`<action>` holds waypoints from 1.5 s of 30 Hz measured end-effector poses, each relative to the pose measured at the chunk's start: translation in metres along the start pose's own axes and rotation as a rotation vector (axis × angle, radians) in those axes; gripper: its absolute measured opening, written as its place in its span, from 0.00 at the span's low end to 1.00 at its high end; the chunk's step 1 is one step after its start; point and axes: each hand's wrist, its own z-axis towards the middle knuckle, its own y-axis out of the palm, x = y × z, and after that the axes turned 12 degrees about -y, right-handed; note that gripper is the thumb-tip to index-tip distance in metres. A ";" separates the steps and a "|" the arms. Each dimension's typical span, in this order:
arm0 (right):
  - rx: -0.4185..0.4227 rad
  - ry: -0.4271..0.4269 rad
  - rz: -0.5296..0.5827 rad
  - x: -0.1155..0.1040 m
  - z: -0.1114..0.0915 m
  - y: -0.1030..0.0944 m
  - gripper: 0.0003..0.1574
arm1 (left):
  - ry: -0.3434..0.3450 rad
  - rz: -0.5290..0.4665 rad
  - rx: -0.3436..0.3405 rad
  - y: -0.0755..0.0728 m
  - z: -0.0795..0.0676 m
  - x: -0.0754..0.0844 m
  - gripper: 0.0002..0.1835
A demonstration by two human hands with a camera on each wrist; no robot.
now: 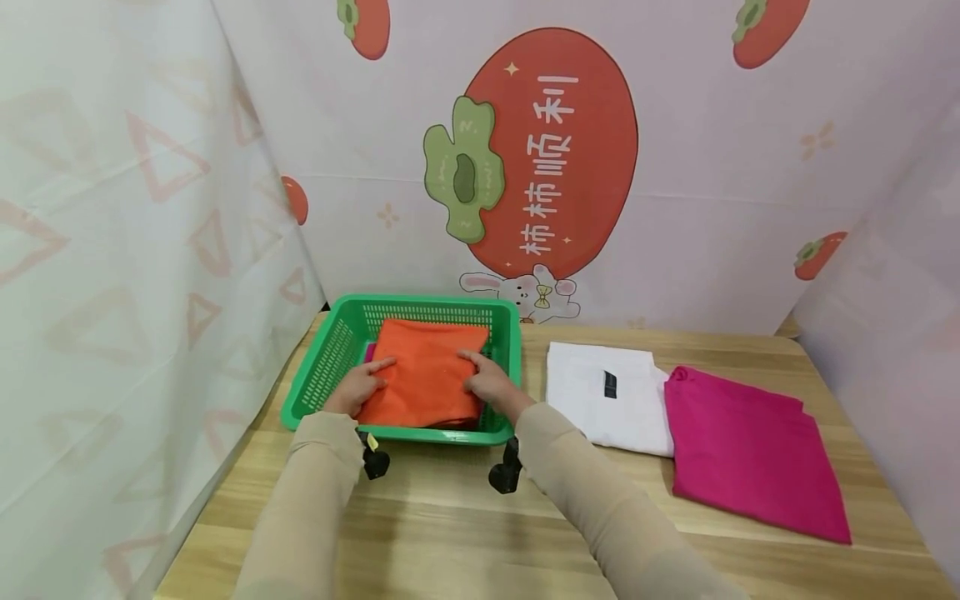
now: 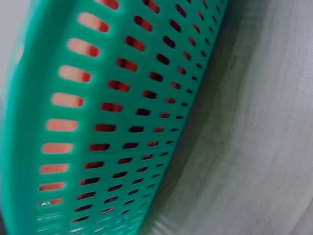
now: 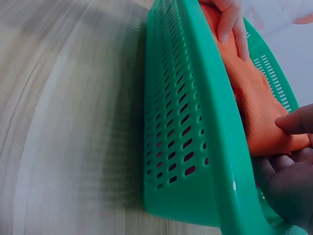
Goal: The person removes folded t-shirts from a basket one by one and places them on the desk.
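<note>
A folded orange garment (image 1: 423, 375) lies in a green plastic basket (image 1: 512, 350) at the back left of the table. My left hand (image 1: 356, 390) rests on its left side with fingers stretched over the fabric; two of these fingers (image 3: 234, 24) show in the right wrist view. At the opposite side, my right hand (image 1: 491, 383) pinches the edge. In the right wrist view, that thumb (image 3: 296, 121) lies on top and the other fingers curl beneath the cloth. A bit of magenta fabric (image 1: 370, 352) shows under the orange one. The left wrist view has only the slotted basket wall (image 2: 112, 117) and table.
Right of the basket lies a folded white garment (image 1: 577, 392) with a dark label. A folded magenta garment (image 1: 750, 450) overlaps its right edge. The wooden table (image 1: 435, 533) meets printed curtains (image 1: 697, 267) at the back and both sides.
</note>
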 end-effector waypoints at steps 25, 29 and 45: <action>0.069 -0.120 0.197 -0.008 -0.016 -0.008 0.44 | 0.240 -0.126 -0.073 -0.015 -0.038 0.027 0.26; 0.057 -0.151 0.248 -0.012 -0.019 -0.015 0.45 | 0.290 -0.134 -0.090 -0.014 -0.044 0.036 0.26; 0.021 -0.234 0.333 -0.027 -0.046 -0.043 0.45 | 0.392 -0.118 -0.103 -0.002 -0.077 0.069 0.26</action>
